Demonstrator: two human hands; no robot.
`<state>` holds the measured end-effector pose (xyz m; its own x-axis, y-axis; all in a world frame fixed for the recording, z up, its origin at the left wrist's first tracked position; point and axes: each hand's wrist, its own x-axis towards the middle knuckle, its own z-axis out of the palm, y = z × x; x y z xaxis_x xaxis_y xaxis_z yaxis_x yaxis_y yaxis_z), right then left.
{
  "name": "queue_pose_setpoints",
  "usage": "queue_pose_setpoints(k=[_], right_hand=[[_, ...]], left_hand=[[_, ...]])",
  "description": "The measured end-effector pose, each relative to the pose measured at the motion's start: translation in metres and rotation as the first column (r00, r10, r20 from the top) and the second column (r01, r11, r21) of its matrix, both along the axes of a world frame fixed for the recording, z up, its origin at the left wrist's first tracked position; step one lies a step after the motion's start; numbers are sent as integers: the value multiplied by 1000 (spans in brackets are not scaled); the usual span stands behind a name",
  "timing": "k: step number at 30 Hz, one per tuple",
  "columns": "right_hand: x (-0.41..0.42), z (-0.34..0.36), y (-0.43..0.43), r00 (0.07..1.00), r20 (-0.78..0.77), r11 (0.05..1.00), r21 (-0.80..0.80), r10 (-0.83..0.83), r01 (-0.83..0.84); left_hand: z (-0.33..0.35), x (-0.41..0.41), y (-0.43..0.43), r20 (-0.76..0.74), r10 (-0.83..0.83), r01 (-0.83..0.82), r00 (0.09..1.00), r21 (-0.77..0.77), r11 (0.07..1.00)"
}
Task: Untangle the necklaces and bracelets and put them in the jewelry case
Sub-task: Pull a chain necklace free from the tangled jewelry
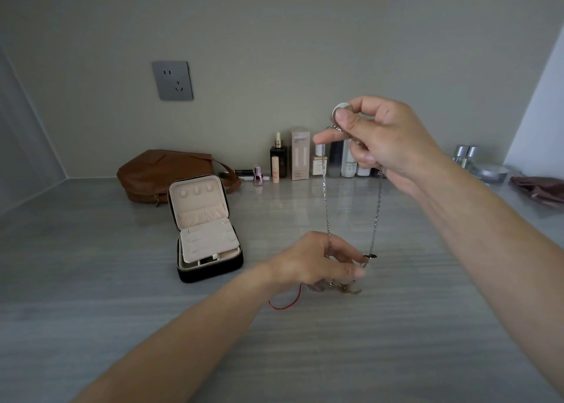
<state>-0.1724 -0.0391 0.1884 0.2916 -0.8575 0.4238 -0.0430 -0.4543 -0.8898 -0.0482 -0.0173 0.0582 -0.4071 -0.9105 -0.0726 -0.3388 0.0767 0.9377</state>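
Early stage, nothing stowed yet as far as can be seen. The right hand (381,140) is raised above the desk (396,341), fingers curled, thumb & forefinger pinching a round silver piece (339,110) (bangle or ring, can't tell) together w/ the top of a silver chain (326,201). The chain hangs down in two strands, apart from each other, both running to the left hand (317,259). That hand sits low, just above the desk, fingers bent and pinching the tangle (341,286), i.e. a small knot of mixed pieces under its fingertips. A red cord (287,302) trails out of the knot onto the desk. A small dark bead or clasp sits on the chain's right strand near the bottom.

The jewelry case (207,228) stands open on the desk, well to the left of both hands, lid up. Its hooks & pale insert look bare, no chain or bracelet seen in it, though the lower tray is mostly hidden.

So: case ready, the chain stretched taut-ish but its lower end looks caught in the knot. Left to do, prob.: free the chain, carry it to the case, then separate the red cord & the remaining pieces and stow each.

Behind: brown bag (171,174), row of bottles (305,158) by the wall.
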Motion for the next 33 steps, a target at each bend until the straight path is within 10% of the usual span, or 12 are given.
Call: queue_pose_setpoints(k=[22,33], right_hand=[[-32,-39,2,998,-44,998,49,-41,43],[-15,-88,20,883,-468,1000,-5,-29,30]], left_hand=[[20,28,12,-103,159,-164,982,-39,986],[36,31,17,80,233,-212,969,-212,954]])
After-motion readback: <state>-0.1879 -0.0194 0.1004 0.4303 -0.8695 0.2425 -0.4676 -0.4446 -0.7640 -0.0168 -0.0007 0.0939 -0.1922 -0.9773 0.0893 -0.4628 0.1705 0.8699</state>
